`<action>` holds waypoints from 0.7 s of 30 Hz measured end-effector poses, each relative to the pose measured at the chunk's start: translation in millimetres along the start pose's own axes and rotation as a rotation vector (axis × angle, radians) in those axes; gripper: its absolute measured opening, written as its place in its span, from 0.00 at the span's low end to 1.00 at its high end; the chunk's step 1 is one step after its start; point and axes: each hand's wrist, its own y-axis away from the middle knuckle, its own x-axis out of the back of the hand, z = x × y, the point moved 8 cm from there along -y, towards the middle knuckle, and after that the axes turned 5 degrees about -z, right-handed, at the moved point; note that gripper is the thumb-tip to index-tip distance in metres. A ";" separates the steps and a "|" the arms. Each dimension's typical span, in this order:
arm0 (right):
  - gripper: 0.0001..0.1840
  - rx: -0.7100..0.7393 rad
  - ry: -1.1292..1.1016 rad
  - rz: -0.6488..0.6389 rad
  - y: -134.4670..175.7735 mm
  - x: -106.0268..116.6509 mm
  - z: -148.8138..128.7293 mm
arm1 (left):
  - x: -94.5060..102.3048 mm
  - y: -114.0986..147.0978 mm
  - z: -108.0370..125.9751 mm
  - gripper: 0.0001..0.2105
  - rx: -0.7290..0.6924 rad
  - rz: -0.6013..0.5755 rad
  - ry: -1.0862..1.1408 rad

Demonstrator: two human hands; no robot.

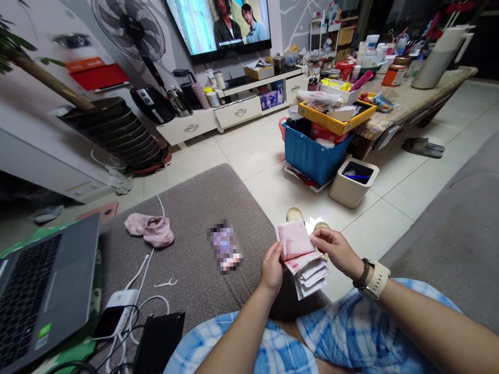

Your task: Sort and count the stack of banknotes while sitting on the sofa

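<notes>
A folded stack of pink-and-white banknotes (pixel 298 240) is held up above my lap, its lower part fanned out in several layers. My left hand (pixel 272 270) grips the stack at its left edge, with the thumb on the front. My right hand (pixel 336 250) pinches the right edge of the upper note between thumb and fingertips. A light-strapped watch (pixel 377 280) and a dark bracelet are on the right wrist. Slippers (pixel 294 214) lie on the floor just behind the notes, partly hidden by them.
On the grey cushioned seat (pixel 195 208) lie a blurred phone (pixel 225 246), pink socks (pixel 150 228), a dental floss pick (pixel 165 283), a power strip with cables (pixel 117 306) and a laptop (pixel 50 280). Beyond stand a small bin (pixel 353 184), a blue box (pixel 312 150) and a cluttered table (pixel 424 96).
</notes>
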 end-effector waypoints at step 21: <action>0.21 0.018 0.021 -0.050 1.5 -4.9 -2.8 | -17.6 6.2 5.0 0.15 0.015 -0.136 0.018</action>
